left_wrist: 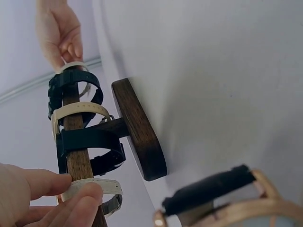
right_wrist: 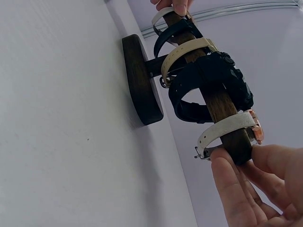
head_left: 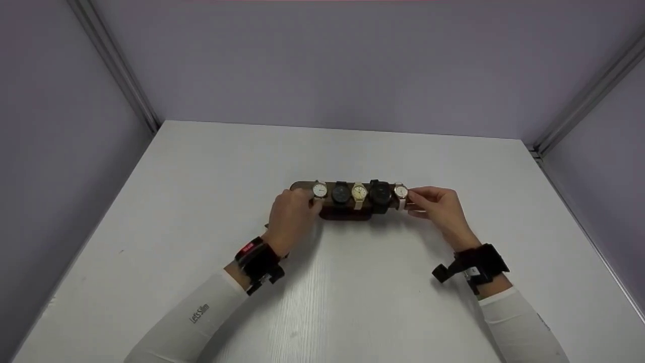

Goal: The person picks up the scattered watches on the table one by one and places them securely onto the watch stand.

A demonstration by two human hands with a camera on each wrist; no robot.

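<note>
Wooden watch stand (head_left: 347, 210) sits mid-table (head_left: 352, 302), five watches strapped along its bar. Right hand (head_left: 437, 205) pinches the bar's end just beside the white-strap watch (head_left: 401, 192); left hand (head_left: 291, 218) pinches the opposite end by the outermost watch (head_left: 319, 190). Best handled by keeping both pinches level, so no watch slides off.

Watch stand (right_wrist: 142, 80): dark wood, smooth, low satin sheen on base and crossbar. Table (head_left: 352, 312): white, matt, faint wood-grain texture. Rightmost watch (right_wrist: 234, 126): cream strap, matt, leather-like; polished rose-gold metal case. Large black watch (right_wrist: 213, 82): matt plastic or rubber. Middle watch (head_left: 359, 193): gold-toned metal case, pale strap. Sleeves (head_left: 191, 322): white, smooth cloth.
</note>
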